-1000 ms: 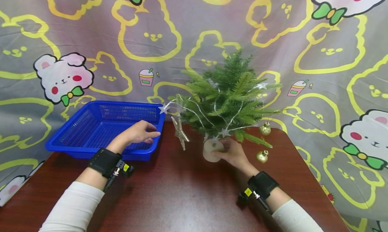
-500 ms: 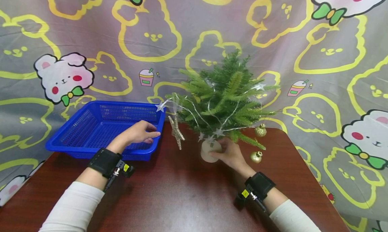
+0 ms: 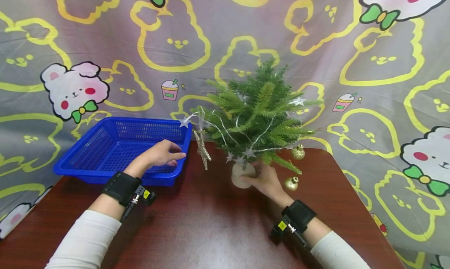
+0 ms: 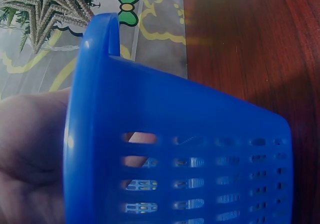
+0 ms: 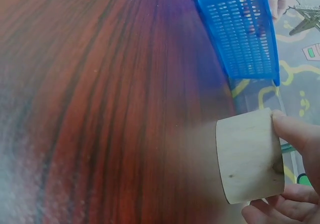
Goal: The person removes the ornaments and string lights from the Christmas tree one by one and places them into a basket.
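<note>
My right hand [image 3: 268, 181] grips the pale wooden base [image 3: 242, 175] of a small artificial Christmas tree [image 3: 260, 108]. In the right wrist view, thumb and fingers hold opposite sides of that base [image 5: 250, 159]. Clear star lights on a wire wrap the branches. A glittery gold star [image 3: 202, 149] hangs at the tree's left, and two gold baubles, one glittery [image 3: 298, 152] and one shiny [image 3: 291, 183], hang at its right. My left hand [image 3: 161, 153] stays loosely bent at the blue basket's [image 3: 61, 169] right side, its fingertips partly hidden behind the rim.
The basket stands on the left of a dark red-brown wooden table [image 3: 207, 222]. Behind the table hangs a grey curtain [image 3: 225, 22] with yellow and white cartoon prints. The tree's branches spread close to the basket's right rim.
My right hand has shifted the tree slightly left, towards the basket, with the star and baubles moving along. My left hand has stayed in place.
</note>
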`<move>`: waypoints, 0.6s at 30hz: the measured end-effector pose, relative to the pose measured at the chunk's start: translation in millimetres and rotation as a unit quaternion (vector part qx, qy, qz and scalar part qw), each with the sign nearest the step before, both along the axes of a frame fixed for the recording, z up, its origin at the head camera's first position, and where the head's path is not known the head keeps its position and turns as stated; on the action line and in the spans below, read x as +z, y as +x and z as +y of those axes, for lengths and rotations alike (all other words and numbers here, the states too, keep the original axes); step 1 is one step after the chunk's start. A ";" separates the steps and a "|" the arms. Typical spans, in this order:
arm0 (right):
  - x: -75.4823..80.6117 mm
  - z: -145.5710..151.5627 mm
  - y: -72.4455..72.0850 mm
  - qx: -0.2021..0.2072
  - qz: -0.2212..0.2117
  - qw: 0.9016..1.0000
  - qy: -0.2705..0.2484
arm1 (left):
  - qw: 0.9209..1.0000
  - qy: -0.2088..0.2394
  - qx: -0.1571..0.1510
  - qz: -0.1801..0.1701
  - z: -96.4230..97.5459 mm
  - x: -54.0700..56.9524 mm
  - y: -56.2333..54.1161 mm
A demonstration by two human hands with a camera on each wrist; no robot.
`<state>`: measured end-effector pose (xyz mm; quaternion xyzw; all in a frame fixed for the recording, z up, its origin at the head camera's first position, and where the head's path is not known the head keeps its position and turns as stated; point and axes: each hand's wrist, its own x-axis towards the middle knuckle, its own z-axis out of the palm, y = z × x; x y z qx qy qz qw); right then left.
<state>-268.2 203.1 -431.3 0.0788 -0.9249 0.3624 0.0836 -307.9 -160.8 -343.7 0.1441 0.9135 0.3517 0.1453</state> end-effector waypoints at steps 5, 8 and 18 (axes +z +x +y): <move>-2.5 2.3 0.0 0.012 0.010 1.000 0.004 | 1.000 -0.008 0.000 0.010 0.6 0.0 1.4; -4.1 6.2 -0.5 0.036 0.025 0.999 0.003 | 1.000 -0.015 0.000 0.021 0.3 -0.8 1.9; 9.7 41.0 1.4 0.123 0.052 0.991 0.023 | 0.995 -0.054 -0.001 0.085 -0.7 5.9 7.2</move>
